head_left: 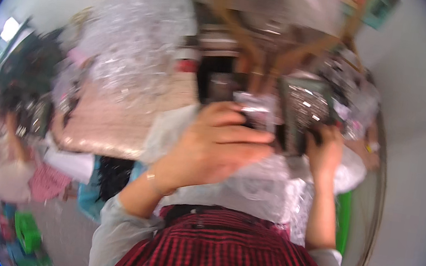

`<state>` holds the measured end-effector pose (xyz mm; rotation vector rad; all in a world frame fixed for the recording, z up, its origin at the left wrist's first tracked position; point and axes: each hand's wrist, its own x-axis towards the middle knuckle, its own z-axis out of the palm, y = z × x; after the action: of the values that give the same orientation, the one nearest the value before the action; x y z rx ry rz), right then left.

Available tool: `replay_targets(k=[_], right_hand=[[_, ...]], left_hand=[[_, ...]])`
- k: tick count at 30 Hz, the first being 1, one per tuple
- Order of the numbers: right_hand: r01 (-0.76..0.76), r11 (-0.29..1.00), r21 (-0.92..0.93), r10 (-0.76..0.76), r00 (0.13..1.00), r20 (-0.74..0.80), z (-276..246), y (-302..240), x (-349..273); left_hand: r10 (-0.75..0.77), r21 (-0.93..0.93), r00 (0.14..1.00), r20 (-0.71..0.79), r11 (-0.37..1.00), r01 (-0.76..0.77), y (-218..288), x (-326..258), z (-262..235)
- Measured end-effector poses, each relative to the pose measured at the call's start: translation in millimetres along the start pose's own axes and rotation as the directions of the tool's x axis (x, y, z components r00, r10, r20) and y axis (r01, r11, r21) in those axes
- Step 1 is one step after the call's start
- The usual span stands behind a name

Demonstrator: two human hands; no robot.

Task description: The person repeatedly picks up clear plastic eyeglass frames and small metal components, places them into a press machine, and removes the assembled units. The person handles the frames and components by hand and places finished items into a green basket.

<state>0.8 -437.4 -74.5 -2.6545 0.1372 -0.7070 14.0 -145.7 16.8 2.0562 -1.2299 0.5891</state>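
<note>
In the middle, my left hand reaches rightward with its fingers stretched and apart. Its fingertips are beside a small clear plastic packet; I make out nothing held. My right hand is at the near right corner of a dark tray, fingers bent toward it. Motion blur hides whether they grip the rim or a small piece. Many small shiny metallic pieces lie in the tray. Crumpled clear plastic and white wrapping lie under and in front of my hands.
A heap of clear plastic bags covers the back left, behind a pinkish wrapped surface. Yellowish curved bars rise behind the tray. More bags lie at right by a white wall. Another person sits far left.
</note>
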Motion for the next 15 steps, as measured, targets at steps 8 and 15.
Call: replay_targets(k=[8,15], right_hand=[[-0.189,0.964,0.188,0.204,0.977,-0.061,9,6,-9],[0.053,0.968,0.244,-0.029,0.995,-0.100,3,-27,18]], left_hand=[[-0.122,0.484,0.921,-0.370,0.821,0.303,21,-82,-25],[-0.513,0.232,0.631,-0.581,0.639,0.733,-92,-108,-127]])
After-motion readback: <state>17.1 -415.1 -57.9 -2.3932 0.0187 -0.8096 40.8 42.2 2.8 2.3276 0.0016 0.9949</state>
